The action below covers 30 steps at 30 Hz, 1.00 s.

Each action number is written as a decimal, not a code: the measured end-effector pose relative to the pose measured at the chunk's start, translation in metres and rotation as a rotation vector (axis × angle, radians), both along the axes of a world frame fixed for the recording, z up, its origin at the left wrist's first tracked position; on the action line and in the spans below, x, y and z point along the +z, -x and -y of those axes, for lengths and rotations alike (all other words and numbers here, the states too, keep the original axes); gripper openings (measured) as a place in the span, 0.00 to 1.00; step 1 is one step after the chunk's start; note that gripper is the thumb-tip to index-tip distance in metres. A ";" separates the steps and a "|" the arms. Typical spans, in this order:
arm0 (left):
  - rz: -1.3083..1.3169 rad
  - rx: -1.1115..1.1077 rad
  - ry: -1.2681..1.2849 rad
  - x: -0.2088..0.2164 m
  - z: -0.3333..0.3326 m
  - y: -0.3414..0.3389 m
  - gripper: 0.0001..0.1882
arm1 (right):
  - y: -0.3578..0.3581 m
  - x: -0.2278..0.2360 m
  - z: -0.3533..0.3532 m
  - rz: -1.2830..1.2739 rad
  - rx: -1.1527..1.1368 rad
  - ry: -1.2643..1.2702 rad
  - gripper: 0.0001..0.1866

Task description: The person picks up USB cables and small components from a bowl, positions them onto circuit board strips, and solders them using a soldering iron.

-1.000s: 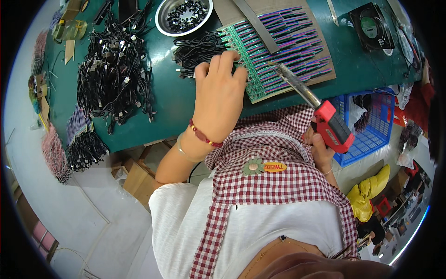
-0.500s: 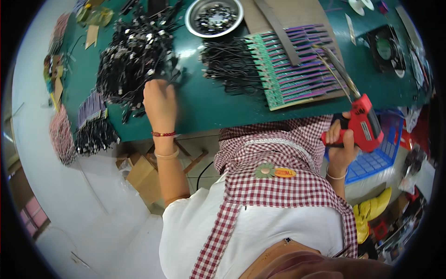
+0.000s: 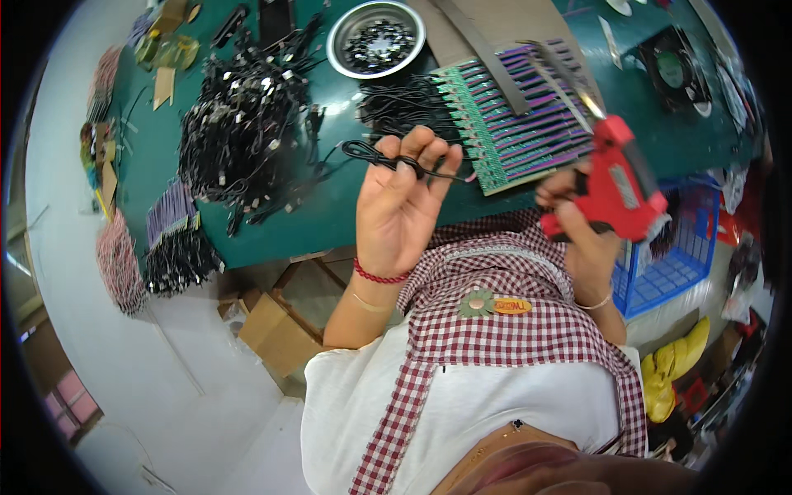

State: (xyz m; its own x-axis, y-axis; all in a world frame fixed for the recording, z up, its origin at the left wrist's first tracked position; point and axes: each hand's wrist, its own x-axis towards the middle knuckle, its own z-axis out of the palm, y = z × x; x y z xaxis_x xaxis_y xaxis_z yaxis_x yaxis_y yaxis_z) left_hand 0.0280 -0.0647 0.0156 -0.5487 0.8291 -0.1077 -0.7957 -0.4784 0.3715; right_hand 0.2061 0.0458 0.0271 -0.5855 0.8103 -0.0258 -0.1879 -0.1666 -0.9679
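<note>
A looped black cable is pinched in the raised fingers of my left hand. One end of it reaches right, close to the near left corner of a green circuit board panel. My right hand is wrapped around the handle of a red soldering gun, blurred by motion; its metal tip points up and left over the panel's right side. Purple strips run across the panel, and a flat metal bar lies over it. Several black cables lie along the panel's left edge.
A big heap of black cables covers the table's left part. Behind stands a metal bowl of small shiny parts. A black fan lies at the right. Bundled wires hang over the left edge; a blue basket stands below right.
My left hand has moved right from the cable heap and now holds a black cable. The soldering gun in my right hand has shifted left and slightly up.
</note>
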 end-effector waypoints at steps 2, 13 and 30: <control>-0.047 -0.043 -0.029 -0.002 -0.006 -0.014 0.09 | 0.010 0.002 0.005 0.067 0.036 0.028 0.23; -0.070 -0.079 -0.003 -0.006 -0.003 -0.028 0.09 | 0.028 0.009 0.008 0.185 0.199 0.097 0.06; -0.310 -0.167 0.390 -0.003 0.021 -0.034 0.07 | 0.023 0.004 0.013 0.219 0.142 0.066 0.07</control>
State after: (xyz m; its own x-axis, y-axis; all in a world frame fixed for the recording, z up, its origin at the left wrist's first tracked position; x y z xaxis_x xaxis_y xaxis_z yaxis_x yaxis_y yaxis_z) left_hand 0.0623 -0.0856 0.0129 -0.4673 0.8388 -0.2793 -0.6735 -0.1331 0.7271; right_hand 0.1831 0.0330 0.0312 -0.6679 0.7126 -0.2146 0.0545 -0.2407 -0.9691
